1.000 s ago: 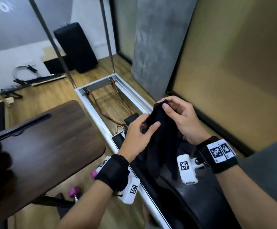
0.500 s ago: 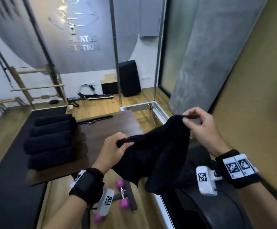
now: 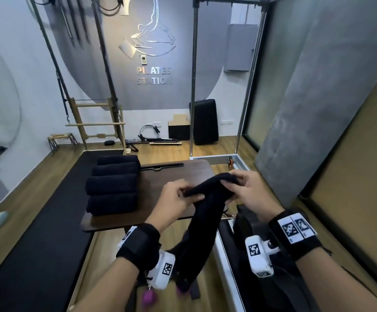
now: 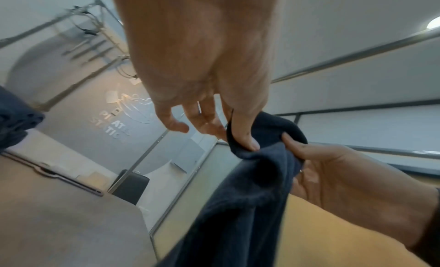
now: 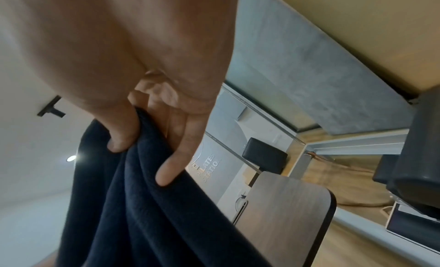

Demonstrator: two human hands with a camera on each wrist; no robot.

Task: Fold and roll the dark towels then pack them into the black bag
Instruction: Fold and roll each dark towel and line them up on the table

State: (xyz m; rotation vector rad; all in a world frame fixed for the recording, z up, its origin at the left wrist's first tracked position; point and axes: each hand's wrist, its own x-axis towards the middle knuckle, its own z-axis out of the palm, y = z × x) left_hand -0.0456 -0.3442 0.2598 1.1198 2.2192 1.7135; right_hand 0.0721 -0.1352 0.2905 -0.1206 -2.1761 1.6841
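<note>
A dark towel (image 3: 205, 224) hangs bunched between both hands, just off the wooden table's (image 3: 174, 176) front right corner. My left hand (image 3: 184, 192) pinches one end of its top edge, thumb against finger (image 4: 243, 143). My right hand (image 3: 229, 183) grips the other end (image 5: 142, 158), a hand's width away. The towel (image 4: 238, 214) droops in loose folds (image 5: 142, 224) toward the floor. Several rolled dark towels (image 3: 113, 185) lie stacked on the table's left side. A black bulky shape (image 3: 248, 224) sits low on the right, partly hidden; I cannot tell whether it is the bag.
A long black mat (image 3: 36, 244) runs along the left of the table. Purple dumbbells (image 3: 149, 298) lie on the wooden floor under my left wrist. Metal frame posts (image 3: 193, 86) rise behind the table, and a grey panel (image 3: 318, 109) lines the right wall.
The view swung up and left from the black shape toward the table. The towel, spread wide half a second ago, is now bunched as my hands drew close together.
</note>
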